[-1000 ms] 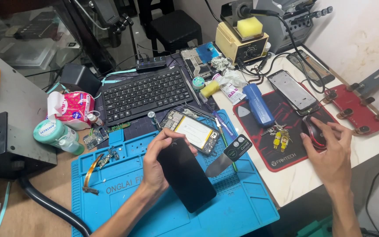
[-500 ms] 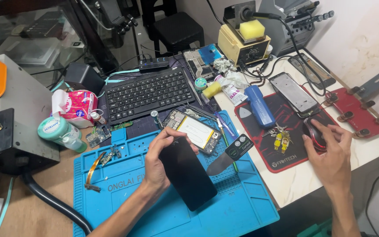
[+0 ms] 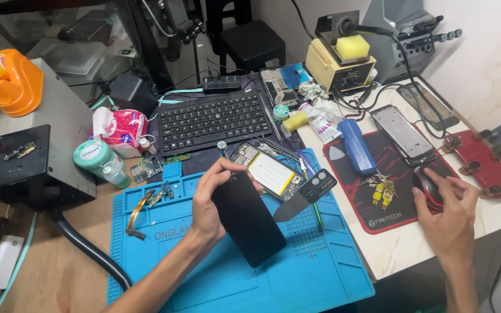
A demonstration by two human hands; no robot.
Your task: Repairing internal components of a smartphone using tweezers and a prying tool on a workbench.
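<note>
- We see our left hand (image 3: 207, 203) with its grip clamped on a black phone panel (image 3: 248, 218), thumb over the top edge and fingers along the left side.
- The panel is tilted above the blue work mat (image 3: 320, 272) at about the centre of the view, its lower end pointing to 5 o'clock.
- At 1 o'clock from the panel, just beside it, an opened phone body (image 3: 268, 171) with a pale battery lies on the mat.
- A black scraper tool (image 3: 305, 194) lies at 3 o'clock from the panel, near it.
- Our right hand (image 3: 450, 211) rests at 3 o'clock on the worktop, its grip curled over a dark mouse (image 3: 427, 186); the fingers lie on the mouse's top.
- The mouse sits on a red and black pad (image 3: 389, 217), with a set of yellow keys (image 3: 382, 190) at 9 o'clock from it.
- A black keyboard (image 3: 215, 120) lies at 12 o'clock from the mat.
</note>
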